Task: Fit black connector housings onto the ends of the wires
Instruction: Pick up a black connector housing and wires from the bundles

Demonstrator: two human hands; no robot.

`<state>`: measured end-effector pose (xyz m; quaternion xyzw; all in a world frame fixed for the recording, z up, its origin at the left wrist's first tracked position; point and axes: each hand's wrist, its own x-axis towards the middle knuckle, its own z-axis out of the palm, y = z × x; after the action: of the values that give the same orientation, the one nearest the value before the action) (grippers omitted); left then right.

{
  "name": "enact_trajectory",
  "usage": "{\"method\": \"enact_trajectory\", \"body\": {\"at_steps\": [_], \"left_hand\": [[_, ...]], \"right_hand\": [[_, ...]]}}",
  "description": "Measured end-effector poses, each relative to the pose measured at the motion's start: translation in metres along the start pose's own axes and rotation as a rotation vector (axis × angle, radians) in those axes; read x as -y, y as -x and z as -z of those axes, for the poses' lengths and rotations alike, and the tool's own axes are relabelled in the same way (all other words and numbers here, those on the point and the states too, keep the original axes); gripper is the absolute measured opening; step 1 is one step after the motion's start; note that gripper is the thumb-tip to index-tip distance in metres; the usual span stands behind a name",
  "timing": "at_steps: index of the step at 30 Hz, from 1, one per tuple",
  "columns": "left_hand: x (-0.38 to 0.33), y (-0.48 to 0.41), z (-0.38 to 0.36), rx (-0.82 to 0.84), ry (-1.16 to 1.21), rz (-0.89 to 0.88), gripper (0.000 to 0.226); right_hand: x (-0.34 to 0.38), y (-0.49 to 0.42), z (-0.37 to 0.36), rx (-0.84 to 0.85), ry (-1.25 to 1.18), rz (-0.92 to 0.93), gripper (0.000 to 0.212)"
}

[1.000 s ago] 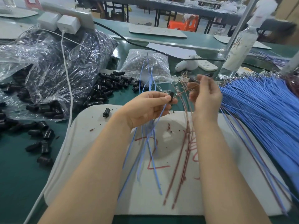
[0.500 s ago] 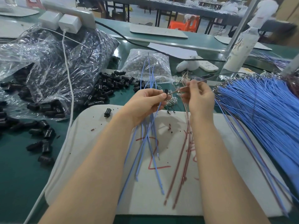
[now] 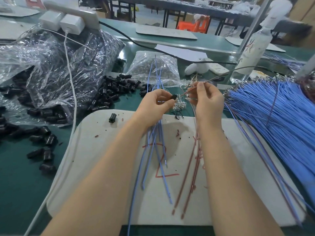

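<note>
L hand (image 3: 156,103) pinches black housing (image 3: 174,96) at fingertips; R hand (image 3: 207,101) just beside, pinching brown wire (image 3: 185,92), tip near housing.

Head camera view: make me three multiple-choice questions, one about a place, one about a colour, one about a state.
1. Where does the lone housing lie?
A) near the white board's far left corner
B) inside a clear bag
C) on the floor

2. What colour is the big wire bundle at the right?
A) green
B) blue
C) yellow

3. What is the left hand doing?
A) lying flat and empty
B) pinching a black housing
C) holding a bottle

Answers: 1 A, it sits alone near that corner; 2 B, its strands are blue; 3 B, the small black piece is pinched in it.
</note>
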<state>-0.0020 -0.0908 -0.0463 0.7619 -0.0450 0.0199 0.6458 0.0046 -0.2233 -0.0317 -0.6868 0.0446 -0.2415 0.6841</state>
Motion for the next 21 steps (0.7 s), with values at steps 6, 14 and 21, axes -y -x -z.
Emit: {"method": "enact_trajectory", "body": {"at_steps": [6,14,21], "left_hand": [[0.0048,0.0003,-0.0022,-0.059,-0.246,-0.146,0.007],[0.0039,0.0008,-0.0038,-0.127,-0.327,-0.233,0.009],[0.0068,-0.0006,-0.0035,-0.154,-0.355,-0.236,0.009]], "right_hand": [[0.0013,0.0020,-0.0028,0.006,0.032,0.044,0.016],[-0.0018,0.0060,-0.0043,0.097,0.272,0.143,0.016],[-0.0008,0.0077,-0.0038,0.086,0.346,0.203,0.019]]}}
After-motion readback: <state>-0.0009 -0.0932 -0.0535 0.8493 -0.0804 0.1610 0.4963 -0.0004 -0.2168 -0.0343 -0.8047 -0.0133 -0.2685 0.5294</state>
